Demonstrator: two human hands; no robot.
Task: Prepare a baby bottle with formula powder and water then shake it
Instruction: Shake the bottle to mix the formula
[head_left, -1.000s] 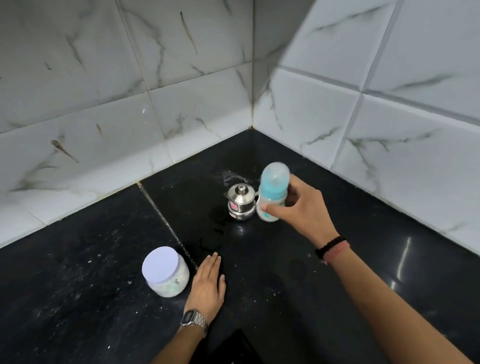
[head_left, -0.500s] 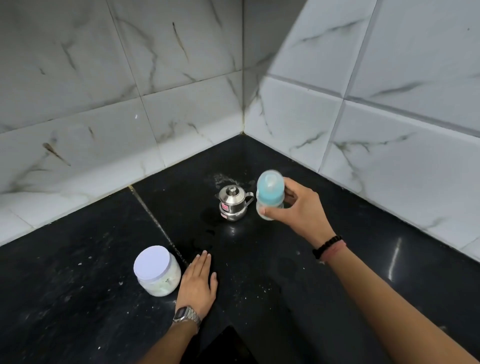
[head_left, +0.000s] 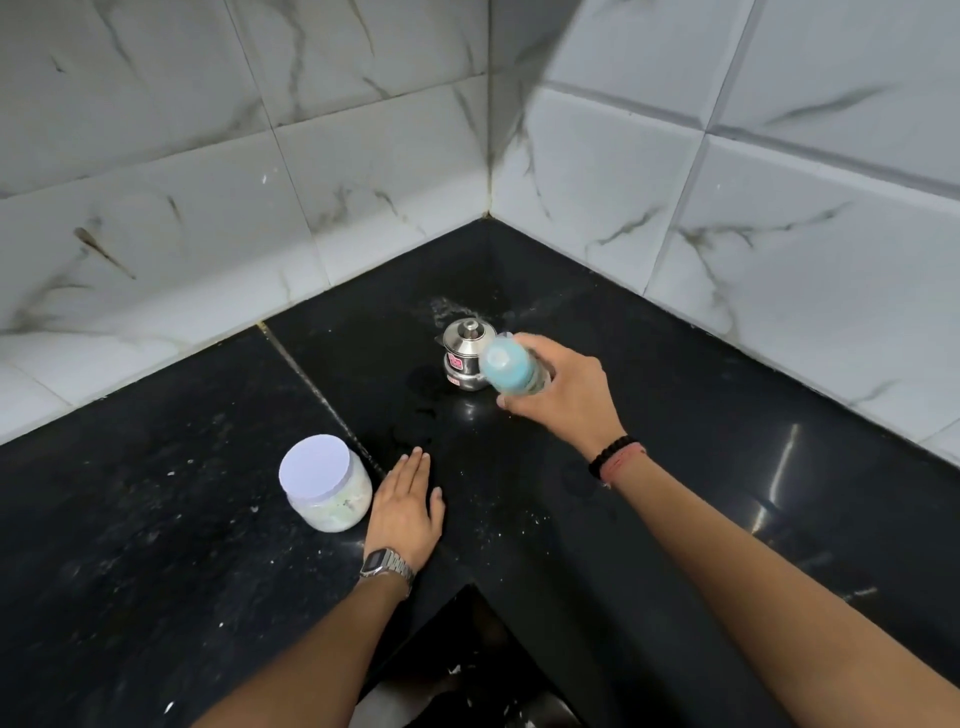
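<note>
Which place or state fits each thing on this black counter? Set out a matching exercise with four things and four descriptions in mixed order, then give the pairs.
Things:
1. baby bottle
2. steel pot
3. powder jar
4. left hand

Descriptions:
A. lies flat on the counter
B. white lid on, beside the left hand
C. tilted in the right hand's grip
D. stands nearest the wall corner, lid on

Pairs: 1-C, 2-D, 3-B, 4-A

Bare forearms; silver wristwatch (head_left: 387, 564) left, black bead bracelet (head_left: 612, 451) right.
</note>
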